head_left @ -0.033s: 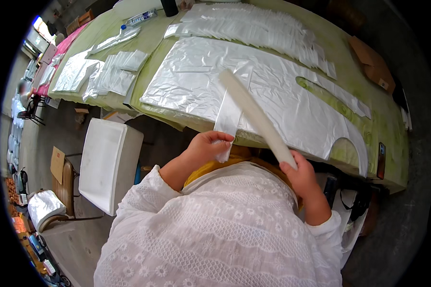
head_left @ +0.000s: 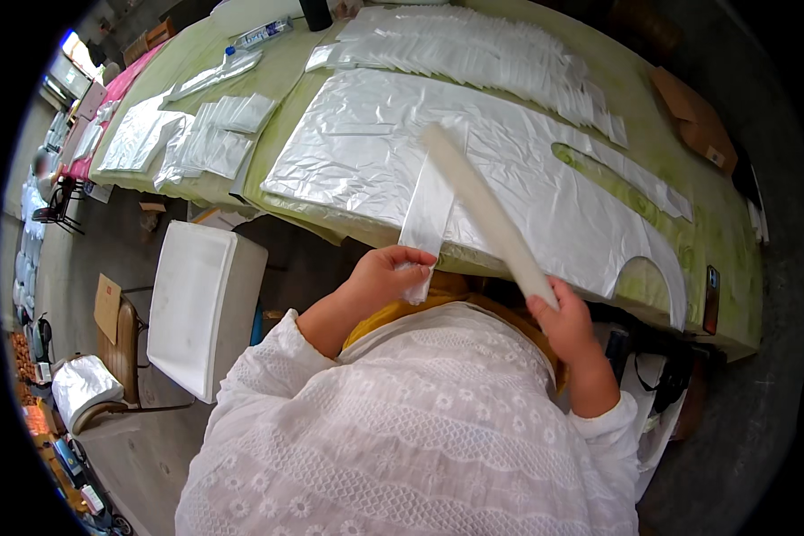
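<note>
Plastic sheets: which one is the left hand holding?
The narrow folded strip hanging off the table edge, pinched at its lower end by the left hand. The other sheets lie flat on the table, untouched.

Plastic sheets [head_left: 509, 170] cover the table [head_left: 732, 259]; a white box [head_left: 196, 304] blocks the left.

I am holding a strip [head_left: 427, 214] in my left hand [head_left: 384, 277] and a stick [head_left: 487, 210] in my right hand [head_left: 567, 326], both over the sheet [head_left: 375, 152] lying on the table [head_left: 732, 259]; a box [head_left: 196, 304] is sitting left of me.
</note>
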Demonstrator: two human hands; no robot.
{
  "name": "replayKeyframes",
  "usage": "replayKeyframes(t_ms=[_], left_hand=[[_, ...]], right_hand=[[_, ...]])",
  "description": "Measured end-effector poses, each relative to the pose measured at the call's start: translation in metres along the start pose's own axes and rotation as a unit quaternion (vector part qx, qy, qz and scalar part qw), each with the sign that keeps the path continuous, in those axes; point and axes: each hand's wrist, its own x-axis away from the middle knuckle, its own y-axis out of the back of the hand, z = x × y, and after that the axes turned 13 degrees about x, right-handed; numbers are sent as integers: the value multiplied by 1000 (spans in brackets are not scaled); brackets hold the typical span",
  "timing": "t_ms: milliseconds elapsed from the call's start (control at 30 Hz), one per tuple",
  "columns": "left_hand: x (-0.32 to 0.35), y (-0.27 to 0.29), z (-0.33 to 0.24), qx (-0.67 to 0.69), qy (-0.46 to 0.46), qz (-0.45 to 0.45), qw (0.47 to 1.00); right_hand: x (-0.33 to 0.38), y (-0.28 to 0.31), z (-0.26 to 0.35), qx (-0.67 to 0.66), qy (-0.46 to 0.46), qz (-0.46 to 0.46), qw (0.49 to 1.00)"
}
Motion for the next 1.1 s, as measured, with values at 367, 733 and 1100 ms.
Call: replayKeyframes(t_ms=[367, 733, 1100], left_hand=[[-1, -15, 7, -69, -31, 7, 997], [-1, -40, 7, -66, 17, 19, 997], [-7, -12, -66, -220, -230, 53, 947]], right_hand=[[-22, 63, -15, 211, -3, -200, 957], [-61, -20, 45, 326, 415, -98, 844], [-79, -53, 37, 296, 371, -102, 874]])
